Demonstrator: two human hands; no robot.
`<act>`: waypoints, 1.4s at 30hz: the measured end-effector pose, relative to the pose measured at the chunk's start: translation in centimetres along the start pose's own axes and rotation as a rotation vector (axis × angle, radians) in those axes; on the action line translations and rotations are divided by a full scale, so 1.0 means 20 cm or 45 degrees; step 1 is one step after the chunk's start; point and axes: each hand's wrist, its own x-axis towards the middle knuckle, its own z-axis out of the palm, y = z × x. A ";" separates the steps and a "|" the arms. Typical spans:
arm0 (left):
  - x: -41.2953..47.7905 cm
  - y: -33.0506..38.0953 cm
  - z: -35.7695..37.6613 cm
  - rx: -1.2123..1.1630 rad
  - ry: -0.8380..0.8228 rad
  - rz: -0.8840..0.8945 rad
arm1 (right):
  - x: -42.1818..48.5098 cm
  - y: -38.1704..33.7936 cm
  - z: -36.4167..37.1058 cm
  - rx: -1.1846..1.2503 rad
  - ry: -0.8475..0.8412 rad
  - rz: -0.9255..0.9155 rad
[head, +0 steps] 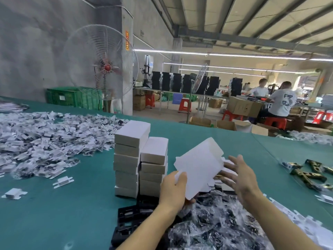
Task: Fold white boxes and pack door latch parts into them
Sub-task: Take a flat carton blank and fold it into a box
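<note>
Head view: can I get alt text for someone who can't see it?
A person's left hand grips a partly folded white box above a green table, the right hand open beside it. Two stacks of folded white boxes stand just to the left, a heap of small bagged parts lies farther left, and brass latch parts lie at the right.

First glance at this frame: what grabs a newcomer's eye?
Centre: the left hand grips a white box blank, the right hand open beside it. Just left stand two stacks of closed boxes on the green table, and a heap of bagged parts covers its far left. A big fan stands behind.
</note>
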 end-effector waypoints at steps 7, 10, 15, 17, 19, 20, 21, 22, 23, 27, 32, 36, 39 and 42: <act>-0.14 -0.02 -0.11 0.210 -0.012 -0.148 | -0.25 -0.04 -0.09 -0.084 -0.100 0.053; -0.23 -0.01 -0.11 0.618 -0.025 0.099 | -0.40 -0.01 -0.07 -0.169 -0.100 -0.008; -0.32 0.03 -0.06 1.164 -0.227 0.497 | -0.60 -0.01 0.00 -0.166 -0.202 -0.053; -0.34 0.05 -0.06 1.130 -0.161 0.574 | -0.67 -0.03 0.02 -0.148 -0.274 -0.057; -0.35 0.07 -0.07 0.977 -0.135 0.652 | -0.72 -0.06 0.03 -0.202 -0.303 -0.074; -0.35 0.08 -0.09 0.887 -0.161 0.675 | -0.74 -0.07 0.04 -0.245 -0.292 -0.089; -0.36 0.08 -0.10 0.824 -0.190 0.683 | -0.75 -0.08 0.04 -0.293 -0.263 -0.105; -0.36 0.07 -0.12 0.809 -0.202 0.696 | -0.76 -0.09 0.05 -0.335 -0.237 -0.113; -0.36 0.07 -0.13 0.826 -0.207 0.720 | -0.77 -0.09 0.06 -0.355 -0.222 -0.105; -0.35 0.08 -0.20 0.923 -0.218 0.801 | -0.78 -0.10 0.08 -0.269 -0.237 0.025; -0.35 0.10 -0.26 1.131 -0.212 0.815 | -0.79 -0.10 0.07 -0.488 -0.243 -0.146; -0.36 0.11 -0.24 1.177 -0.239 0.784 | -0.77 -0.08 0.07 -0.826 -0.067 -0.294; -0.37 0.12 -0.23 1.172 -0.210 0.784 | -0.78 -0.07 0.06 -0.862 -0.009 -0.346; -0.37 0.13 -0.22 1.140 -0.159 0.806 | -0.81 -0.06 0.07 -0.711 0.100 -0.435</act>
